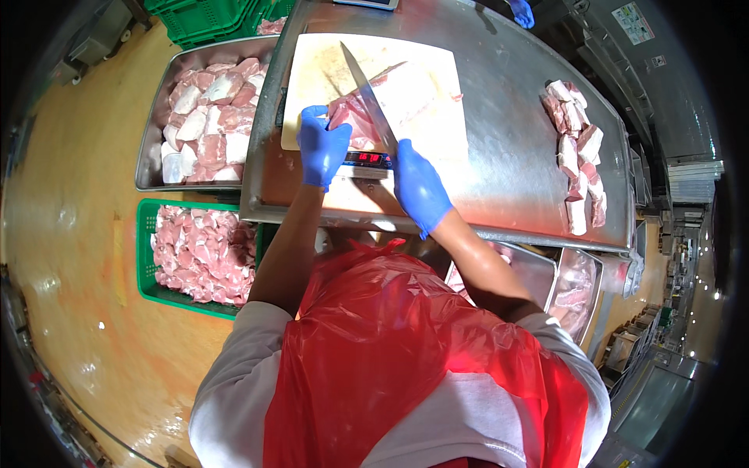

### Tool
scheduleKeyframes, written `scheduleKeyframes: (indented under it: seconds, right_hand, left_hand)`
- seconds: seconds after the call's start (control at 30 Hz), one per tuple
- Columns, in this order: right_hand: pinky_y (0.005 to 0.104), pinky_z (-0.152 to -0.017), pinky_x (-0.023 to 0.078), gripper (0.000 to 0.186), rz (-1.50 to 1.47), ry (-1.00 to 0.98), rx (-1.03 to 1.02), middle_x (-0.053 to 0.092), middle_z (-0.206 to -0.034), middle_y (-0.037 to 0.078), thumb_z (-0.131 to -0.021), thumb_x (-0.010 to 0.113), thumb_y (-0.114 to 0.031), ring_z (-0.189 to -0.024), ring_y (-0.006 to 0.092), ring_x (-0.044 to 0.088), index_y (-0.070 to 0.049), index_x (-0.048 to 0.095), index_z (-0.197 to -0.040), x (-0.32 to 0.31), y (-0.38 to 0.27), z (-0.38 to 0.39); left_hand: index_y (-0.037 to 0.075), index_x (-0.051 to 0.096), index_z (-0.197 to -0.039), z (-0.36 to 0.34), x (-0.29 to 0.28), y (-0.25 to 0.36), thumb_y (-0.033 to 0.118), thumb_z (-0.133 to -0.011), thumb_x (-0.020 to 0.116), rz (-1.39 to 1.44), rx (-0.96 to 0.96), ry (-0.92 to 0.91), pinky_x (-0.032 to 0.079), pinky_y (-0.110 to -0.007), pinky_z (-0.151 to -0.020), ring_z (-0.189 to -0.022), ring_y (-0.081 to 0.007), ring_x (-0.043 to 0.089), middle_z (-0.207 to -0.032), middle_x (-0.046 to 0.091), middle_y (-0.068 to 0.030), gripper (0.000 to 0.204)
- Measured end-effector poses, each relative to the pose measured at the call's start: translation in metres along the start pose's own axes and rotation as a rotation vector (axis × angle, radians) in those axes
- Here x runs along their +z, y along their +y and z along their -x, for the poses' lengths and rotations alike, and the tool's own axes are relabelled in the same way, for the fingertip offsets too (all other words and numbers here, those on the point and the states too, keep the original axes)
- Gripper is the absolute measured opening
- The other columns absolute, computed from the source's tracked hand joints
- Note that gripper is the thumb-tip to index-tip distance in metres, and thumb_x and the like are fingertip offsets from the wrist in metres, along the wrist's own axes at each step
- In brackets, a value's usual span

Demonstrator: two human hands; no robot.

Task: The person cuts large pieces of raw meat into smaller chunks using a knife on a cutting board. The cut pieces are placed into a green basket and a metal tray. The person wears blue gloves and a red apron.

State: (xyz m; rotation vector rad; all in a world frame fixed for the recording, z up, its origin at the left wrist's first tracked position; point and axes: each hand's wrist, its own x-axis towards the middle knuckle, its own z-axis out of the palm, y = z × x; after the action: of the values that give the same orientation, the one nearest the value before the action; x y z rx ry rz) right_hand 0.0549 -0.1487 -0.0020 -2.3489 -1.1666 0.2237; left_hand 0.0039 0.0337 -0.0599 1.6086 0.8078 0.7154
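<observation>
A cream cutting board [425, 132] lies on the steel table, with a slab of raw meat [355, 118] on it, lean pink with pale fat. My left hand [321, 147], in a blue glove, grips the meat's left end with curled fingers. My right hand [417, 187], also gloved in blue, is closed round the handle of a long knife [363, 90], whose blade slants up to the left across the meat. A digital scale [368, 160] with a red display sits between my hands at the board's near edge.
Cut meat chunks [585, 144] lie along the steel table [507, 93]'s right side. A steel tray [148, 171] of meat and a green crate [146, 273] of smaller pieces stand left, more green crates [199, 15] behind. Trays of meat [572, 292] sit below right. Another person's gloved hand [521, 12] shows at the top.
</observation>
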Motion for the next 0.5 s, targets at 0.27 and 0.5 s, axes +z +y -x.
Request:
scheduleKeyframes:
  seconds: [0.27, 0.5]
  right_hand:
    - [0.054, -0.074, 0.055, 0.023, 0.231, -0.161, 0.047, 0.067, -0.092, 0.031, -0.096, 0.048, -0.008, -0.086, 0.0484, 0.067, 0.004, 0.047, -0.115, 0.013, -0.017, -0.059]
    - [0.0534, -0.068, 0.056, 0.023, 0.474, -0.401, 0.108, 0.067, -0.086, 0.028, -0.096, 0.051, -0.009, -0.079, 0.0465, 0.068, 0.0, 0.043, -0.115, -0.042, 0.034, 0.071]
  left_hand:
    - [0.0, 0.056, -0.1, 0.002, 0.017, -0.036, 0.005, -0.074, 0.075, -0.025, 0.38, 0.246, 0.052, -0.036, -0.079, -0.082, -0.0291, 0.063, -0.092, 0.06, -0.0149, 0.033]
    - [0.001, 0.06, -0.098, -0.04, -0.027, -0.055, 0.001, -0.078, 0.073, -0.025, 0.647, 0.304, 0.048, -0.027, -0.069, -0.075, -0.0132, 0.057, -0.082, 0.058, -0.0042, 0.024]
